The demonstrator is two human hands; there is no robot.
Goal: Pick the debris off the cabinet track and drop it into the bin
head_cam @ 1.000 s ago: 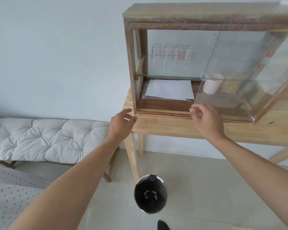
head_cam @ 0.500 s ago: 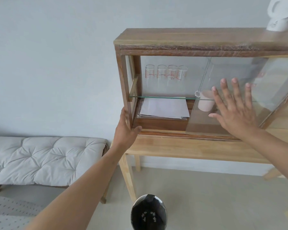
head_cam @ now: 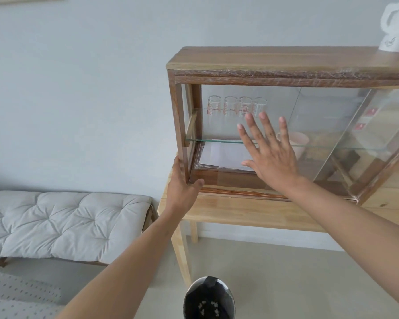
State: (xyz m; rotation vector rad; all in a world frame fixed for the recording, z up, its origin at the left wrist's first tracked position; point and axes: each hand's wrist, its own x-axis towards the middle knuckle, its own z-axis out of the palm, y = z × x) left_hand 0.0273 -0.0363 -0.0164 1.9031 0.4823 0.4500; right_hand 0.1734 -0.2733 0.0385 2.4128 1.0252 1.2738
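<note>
My left hand [head_cam: 182, 189] grips the lower left front post of the wooden cabinet [head_cam: 274, 63], thumb on the front. Fingers spread, my right hand [head_cam: 270, 155] lies flat against the glass sliding door [head_cam: 320, 116], in front of the lower shelf. The cabinet track [head_cam: 240, 192] runs along the bottom front edge, and I see no debris on it. On the floor below stands the bin [head_cam: 232, 295] with a black liner. Pale bits of debris [head_cam: 207, 307] lie inside it.
The cabinet stands on a light wooden table [head_cam: 240, 212]. Inside are several glasses [head_cam: 237, 105], a pink cup [head_cam: 297, 141] and papers [head_cam: 221, 155]. A white object [head_cam: 396, 26] sits on the cabinet top. A cushioned bench [head_cam: 55, 222] stands to the left.
My right hand rose from the track, opened flat on the glass and moved left across the cabinet front. My left hand closed on the corner post. The view tilted up.
</note>
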